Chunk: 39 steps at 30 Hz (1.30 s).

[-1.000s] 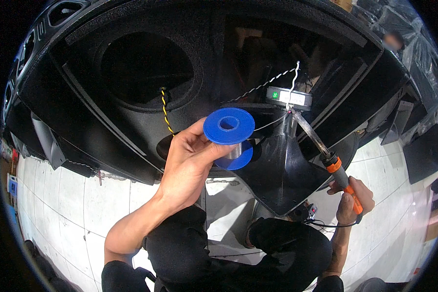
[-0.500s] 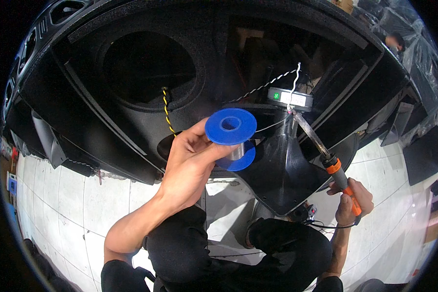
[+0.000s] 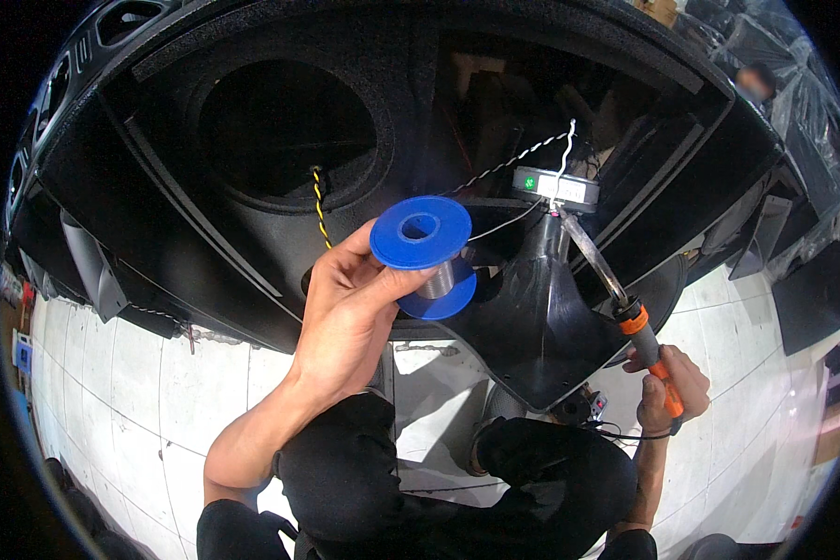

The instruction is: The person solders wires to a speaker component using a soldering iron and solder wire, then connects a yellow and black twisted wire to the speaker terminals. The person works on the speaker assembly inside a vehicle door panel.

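Note:
My left hand (image 3: 350, 308) grips a blue spool of solder wire (image 3: 422, 235), and a thin strand of its wire runs right toward a speaker driver. In my right hand (image 3: 674, 381) is a soldering iron (image 3: 637, 327) with an orange and grey handle. Its tip touches or nearly touches the terminal at the lower edge of the round driver (image 3: 557, 189); the exact contact is too small to tell. Twisted white-and-black wires (image 3: 523, 157) reach that driver. Below it, the black horn (image 3: 539, 308) flares toward me.
A large black speaker cabinet (image 3: 411, 121) spans the far side, with a round opening (image 3: 287, 131) at left. A yellow-and-black twisted cable (image 3: 321, 210) hangs from that opening. Pale tiles cover the floor (image 3: 187, 383). Clear plastic sheeting (image 3: 793, 84) lies at the far right.
My left hand and the solder spool have shifted left and slightly up, away from the driver. The soldering iron's handle has moved slightly left, while its tip stays by the terminal.

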Tool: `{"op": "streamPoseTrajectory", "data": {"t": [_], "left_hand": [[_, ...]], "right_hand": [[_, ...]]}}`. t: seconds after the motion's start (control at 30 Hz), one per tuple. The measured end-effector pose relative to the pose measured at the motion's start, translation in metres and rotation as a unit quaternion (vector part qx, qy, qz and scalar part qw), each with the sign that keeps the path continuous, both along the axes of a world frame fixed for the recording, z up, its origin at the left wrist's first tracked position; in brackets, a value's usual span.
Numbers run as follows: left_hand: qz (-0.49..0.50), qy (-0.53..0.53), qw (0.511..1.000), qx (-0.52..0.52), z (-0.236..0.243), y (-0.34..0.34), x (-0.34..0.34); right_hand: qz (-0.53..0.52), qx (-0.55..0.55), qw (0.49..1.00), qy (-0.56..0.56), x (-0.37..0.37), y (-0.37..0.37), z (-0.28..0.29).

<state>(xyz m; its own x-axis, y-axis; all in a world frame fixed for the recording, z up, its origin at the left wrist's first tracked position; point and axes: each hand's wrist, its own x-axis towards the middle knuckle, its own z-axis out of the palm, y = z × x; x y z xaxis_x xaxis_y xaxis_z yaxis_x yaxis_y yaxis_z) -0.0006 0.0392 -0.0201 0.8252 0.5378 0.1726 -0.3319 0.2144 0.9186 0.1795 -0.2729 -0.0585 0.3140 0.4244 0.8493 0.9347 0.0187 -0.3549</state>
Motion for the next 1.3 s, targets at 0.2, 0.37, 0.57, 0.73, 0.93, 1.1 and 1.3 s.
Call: {"op": "streamPoseTrajectory", "data": {"t": [0.2,0.37,0.57,0.73,0.93,1.1,1.3], "left_hand": [[0.000,0.003,1.000,-0.001,0.0006,0.0005,-0.0005],[-0.003,-0.001,1.000,0.000,0.0002,0.0004,-0.0002],[-0.004,-0.010,0.998,-0.055,0.0034,-0.0005,-0.0007],[0.004,0.009,1.000,-0.003,0.0007,0.0010,-0.0012],[0.005,0.005,1.000,0.006,-0.0019,0.0017,-0.0013],[0.008,0.006,1.000,0.003,-0.0006,0.0005,-0.0015],[0.007,0.008,1.000,0.009,-0.0002,0.0006,-0.0014]], "right_hand": [[0.004,-0.015,0.999,-0.043,0.0010,-0.0009,-0.0043],[0.007,-0.016,0.998,-0.062,0.0006,0.0023,-0.0048],[0.001,-0.028,0.997,-0.077,0.0013,0.0011,-0.0077],[-0.011,-0.032,0.995,-0.094,-0.0009,0.0033,-0.0066],[-0.019,-0.044,0.994,-0.095,-0.0040,0.0056,-0.0030],[-0.019,-0.045,0.994,-0.100,-0.0023,0.0040,-0.0055],[-0.012,-0.036,0.995,-0.091,-0.0035,0.0059,-0.0050]]}}
